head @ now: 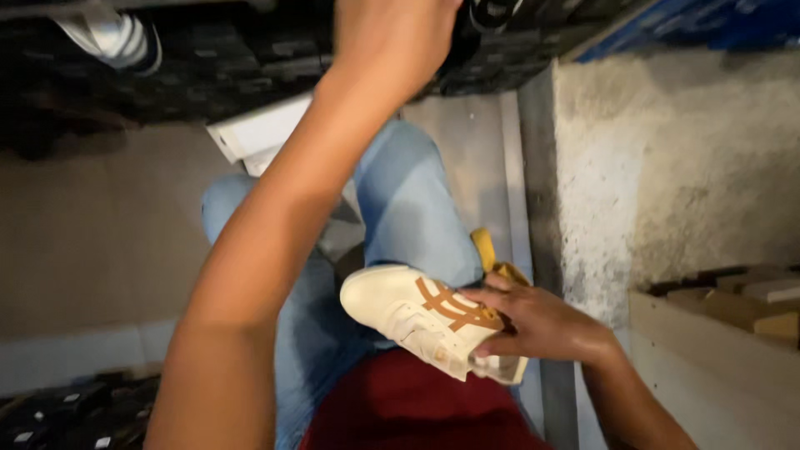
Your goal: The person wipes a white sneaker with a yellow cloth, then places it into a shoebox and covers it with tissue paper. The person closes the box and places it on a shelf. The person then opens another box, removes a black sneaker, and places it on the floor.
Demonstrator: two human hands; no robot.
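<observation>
A person's right hand grips a cream sneaker with tan stripes over their lap, while the left hand reaches toward far, dark shelving, its fingers out of view.

Rough whitewashed wall, grey concrete floor, dark stacked shelving under dim light.

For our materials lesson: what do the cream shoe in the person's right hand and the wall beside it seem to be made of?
Shoe: apparently smooth leather or a synthetic look-alike, matte cream with tan stripes; the surface shows a soft sheen and stitched panels. Wall: likely rough plaster or concrete, pale and unpainted-looking; its grainy, blotchy texture suggests so. The right hand grips the shoe.
</observation>
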